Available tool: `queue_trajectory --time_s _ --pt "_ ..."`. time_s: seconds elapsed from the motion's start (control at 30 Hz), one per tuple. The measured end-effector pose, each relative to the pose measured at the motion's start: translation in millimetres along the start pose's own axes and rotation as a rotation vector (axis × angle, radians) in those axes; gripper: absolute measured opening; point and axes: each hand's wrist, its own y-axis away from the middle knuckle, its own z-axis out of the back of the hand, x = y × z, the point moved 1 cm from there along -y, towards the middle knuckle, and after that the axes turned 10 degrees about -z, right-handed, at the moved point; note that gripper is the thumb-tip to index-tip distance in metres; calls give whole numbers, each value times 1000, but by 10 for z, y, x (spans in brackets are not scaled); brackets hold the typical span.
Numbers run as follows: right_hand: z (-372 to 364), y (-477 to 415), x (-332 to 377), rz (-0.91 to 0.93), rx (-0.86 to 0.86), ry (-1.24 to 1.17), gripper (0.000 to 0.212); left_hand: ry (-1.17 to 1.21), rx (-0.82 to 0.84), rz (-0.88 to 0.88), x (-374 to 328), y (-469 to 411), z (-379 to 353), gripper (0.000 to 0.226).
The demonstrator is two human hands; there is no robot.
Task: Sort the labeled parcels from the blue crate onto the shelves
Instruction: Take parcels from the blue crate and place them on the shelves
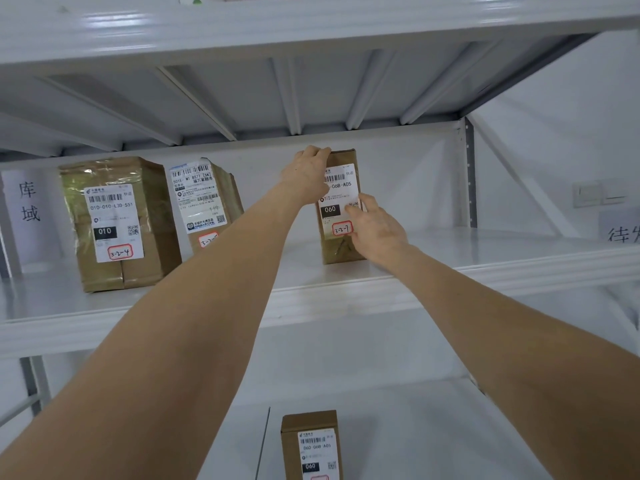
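Observation:
A small brown parcel with a white label marked 060 and a red-boxed handwritten code stands upright on the white middle shelf. My left hand grips its upper left corner, fingers curled over the top edge. My right hand rests against its lower right front, fingers touching the label. Two bigger parcels stand to the left on the same shelf: one marked 010 and one leaning behind it. The blue crate is out of view.
Another small 060 parcel stands on the shelf below. The upper shelf's underside hangs close above the parcels. Paper signs hang at the left wall and far right. A shelf post stands right of the parcel.

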Motion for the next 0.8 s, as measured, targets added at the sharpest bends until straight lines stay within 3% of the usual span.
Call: queue_trajectory --time_s 0.2,0.5,0.8 --pt "151 184 83 -3 -65 -13 53 -21 0 27 -91 271 66 59" --pt "227 825 107 45 -167 -140 47 -36 95 87 -456 1086 100 55" --pt "-109 1877 -259 65 -179 -238 41 -28 -44 38 -1084 2167 -442 34"
